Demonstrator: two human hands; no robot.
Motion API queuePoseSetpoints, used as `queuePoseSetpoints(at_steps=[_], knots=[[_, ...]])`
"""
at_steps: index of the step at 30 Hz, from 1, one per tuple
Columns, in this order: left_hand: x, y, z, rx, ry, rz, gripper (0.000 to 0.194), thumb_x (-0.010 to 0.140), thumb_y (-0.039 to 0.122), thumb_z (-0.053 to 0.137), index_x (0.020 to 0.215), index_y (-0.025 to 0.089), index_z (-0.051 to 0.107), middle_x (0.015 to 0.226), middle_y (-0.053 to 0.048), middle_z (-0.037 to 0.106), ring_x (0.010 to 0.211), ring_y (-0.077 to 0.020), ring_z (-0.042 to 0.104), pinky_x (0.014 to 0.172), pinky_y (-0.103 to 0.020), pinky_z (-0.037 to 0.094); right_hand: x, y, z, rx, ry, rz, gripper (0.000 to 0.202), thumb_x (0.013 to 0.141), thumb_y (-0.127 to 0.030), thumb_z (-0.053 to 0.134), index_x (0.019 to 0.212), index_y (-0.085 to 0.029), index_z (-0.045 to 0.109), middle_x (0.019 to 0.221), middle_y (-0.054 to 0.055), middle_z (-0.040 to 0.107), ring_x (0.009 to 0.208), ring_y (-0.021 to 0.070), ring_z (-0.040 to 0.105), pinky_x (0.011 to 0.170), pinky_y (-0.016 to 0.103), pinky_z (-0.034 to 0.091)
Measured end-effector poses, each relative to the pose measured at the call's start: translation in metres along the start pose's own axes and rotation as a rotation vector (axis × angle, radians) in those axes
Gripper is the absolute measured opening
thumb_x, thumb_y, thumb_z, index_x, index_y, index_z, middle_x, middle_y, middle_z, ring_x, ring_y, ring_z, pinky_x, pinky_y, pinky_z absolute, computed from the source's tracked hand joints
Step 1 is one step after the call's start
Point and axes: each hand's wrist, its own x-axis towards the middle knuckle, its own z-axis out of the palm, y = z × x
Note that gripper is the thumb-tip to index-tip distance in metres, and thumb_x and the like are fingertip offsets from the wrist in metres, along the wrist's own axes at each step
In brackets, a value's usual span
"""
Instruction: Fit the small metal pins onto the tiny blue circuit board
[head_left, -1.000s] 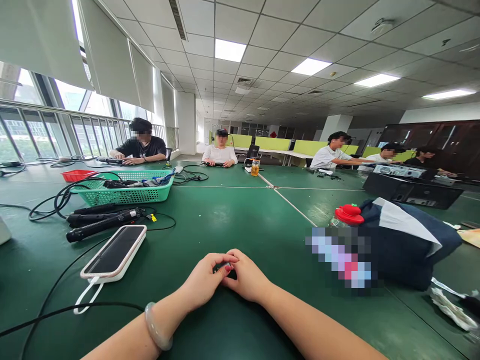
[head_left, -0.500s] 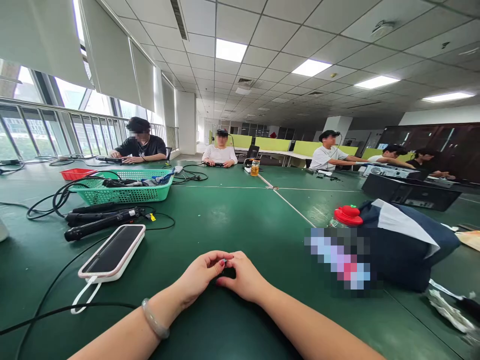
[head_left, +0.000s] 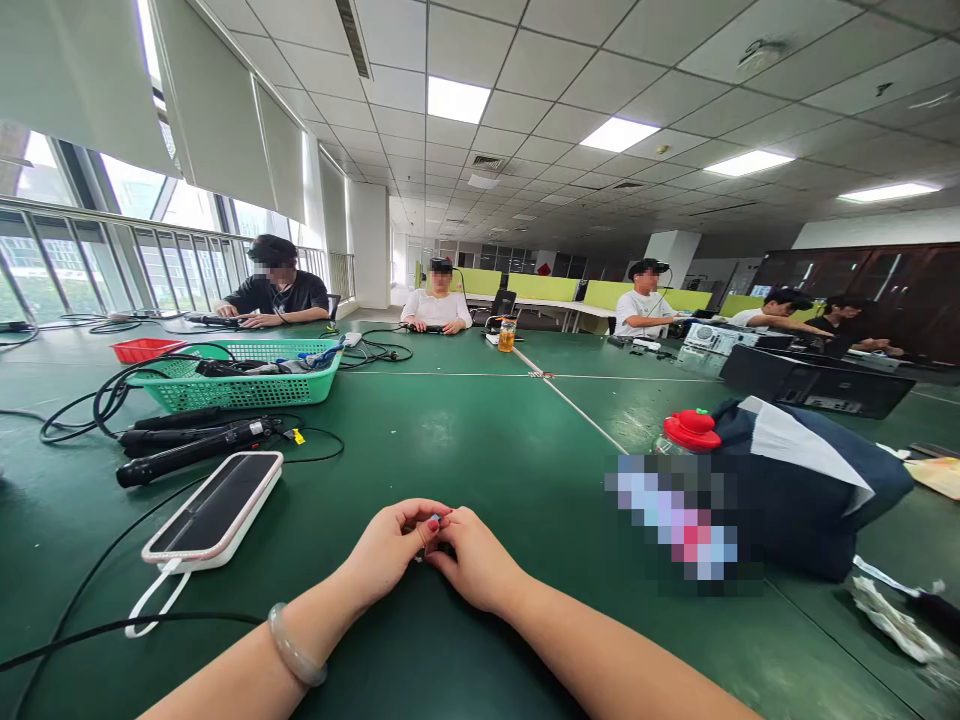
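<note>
My left hand (head_left: pixel 390 550), with a pale bangle (head_left: pixel 295 645) on its wrist, is closed above the green table (head_left: pixel 442 440). Its thumb and index finger pinch near a tiny bluish bit (head_left: pixel 435 518) that is too small to name. Fingertip to fingertip with it, my right hand (head_left: pixel 480 560) is also closed, its thumb bent in toward the left fingers. Whatever the right fingers grip is hidden between the two hands. A small pale speck (head_left: pixel 418 560) shows just under the fingertips. Left of the hands, a phone (head_left: pixel 217 505) in a pink-edged case lies with a white strap.
Black flashlight-like tubes (head_left: pixel 195 445) and cables lie left, before a green basket (head_left: pixel 240 400) and red tray (head_left: pixel 146 350). A red-lidded jar (head_left: pixel 691 430) and dark bag (head_left: pixel 795 500) stand right. An amber bottle (head_left: pixel 507 335) and several seated people are farther off.
My hands have drawn closer together, with the right thumb now tucked up to the left fingers. At far right, a grey computer case has shifted left and the person in white sits more upright.
</note>
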Motion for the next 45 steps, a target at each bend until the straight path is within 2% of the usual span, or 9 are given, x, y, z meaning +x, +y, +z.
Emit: queuePoseSetpoints(at_steps=[4,9,13,17,20,24,32,38,45], knots=[[0.003,-0.004,-0.003,0.071,0.069,-0.030,0.042,0.072,0.047,0.058,0.097,0.014,0.062,0.086,-0.006,0.066,0.072,-0.0154,0.056,0.061,-0.026,0.043,0.001,0.003,-0.004,-0.030,0.011,0.041,0.012,0.079,-0.009,0.057,0.077,-0.019,0.064,0.082,0.001,0.060,0.084,0.0146,0.052,0.080,0.025,0.041],[0.004,-0.008,-0.004,0.163,0.155,-0.129,0.040,0.073,0.046,0.052,0.096,0.014,0.059,0.086,-0.006,0.063,0.060,-0.0117,0.050,0.050,-0.024,0.041,-0.001,0.007,-0.014,-0.016,0.015,0.098,0.013,0.076,-0.015,0.062,0.087,-0.021,0.066,0.089,0.002,0.061,0.091,0.0166,0.053,0.083,0.026,0.041],[0.000,-0.008,-0.001,0.177,0.052,-0.196,0.035,0.074,0.042,0.051,0.094,0.015,0.060,0.083,-0.004,0.060,0.059,-0.0107,0.049,0.052,-0.024,0.043,-0.003,0.010,-0.020,-0.021,-0.013,0.182,0.012,0.075,-0.018,0.063,0.086,-0.021,0.066,0.084,0.002,0.060,0.082,0.0157,0.054,0.074,0.025,0.043],[-0.003,-0.005,0.002,0.092,-0.092,-0.136,0.032,0.074,0.043,0.054,0.088,0.016,0.061,0.077,-0.001,0.060,0.066,-0.0106,0.051,0.068,-0.026,0.044,-0.003,0.009,-0.019,-0.063,-0.044,0.176,0.008,0.078,-0.015,0.057,0.076,-0.018,0.064,0.076,0.001,0.057,0.069,0.0123,0.052,0.063,0.022,0.040],[-0.003,-0.003,0.003,0.067,-0.133,-0.095,0.033,0.077,0.045,0.053,0.090,0.015,0.061,0.078,-0.002,0.061,0.065,-0.0102,0.051,0.065,-0.025,0.042,-0.004,0.005,-0.019,-0.105,-0.050,0.126,0.010,0.079,-0.014,0.054,0.074,-0.018,0.062,0.073,0.001,0.054,0.068,0.0122,0.050,0.062,0.022,0.039],[0.000,-0.002,0.000,0.100,-0.050,-0.044,0.034,0.077,0.044,0.051,0.090,0.015,0.060,0.081,-0.004,0.064,0.063,-0.0109,0.050,0.061,-0.024,0.040,-0.004,0.004,-0.020,-0.083,-0.048,0.101,0.009,0.078,-0.013,0.054,0.077,-0.018,0.061,0.077,0.002,0.056,0.071,0.0126,0.053,0.066,0.022,0.041],[0.007,-0.012,-0.009,0.166,0.137,-0.081,0.038,0.076,0.047,0.049,0.097,0.017,0.058,0.086,-0.005,0.067,0.066,-0.0142,0.056,0.061,-0.026,0.042,-0.004,0.002,-0.025,0.036,0.030,0.132,0.014,0.080,-0.012,0.050,0.083,-0.020,0.061,0.082,0.000,0.062,0.076,0.0128,0.056,0.071,0.023,0.043],[0.005,-0.013,-0.007,0.187,0.117,-0.036,0.031,0.077,0.039,0.048,0.097,0.017,0.058,0.079,-0.002,0.064,0.063,-0.0127,0.057,0.060,-0.025,0.044,-0.003,-0.002,-0.028,0.119,0.111,0.084,0.024,0.082,-0.011,0.045,0.089,-0.021,0.065,0.088,0.001,0.065,0.081,0.0140,0.058,0.077,0.025,0.044],[0.001,-0.009,-0.003,0.071,0.043,-0.042,0.033,0.074,0.038,0.055,0.100,0.017,0.054,0.082,-0.004,0.062,0.074,-0.0166,0.063,0.058,-0.026,0.047,-0.003,0.000,-0.028,0.325,0.117,0.185,0.017,0.084,-0.015,0.041,0.090,-0.019,0.057,0.074,-0.001,0.064,0.065,0.0124,0.058,0.065,0.024,0.046]])
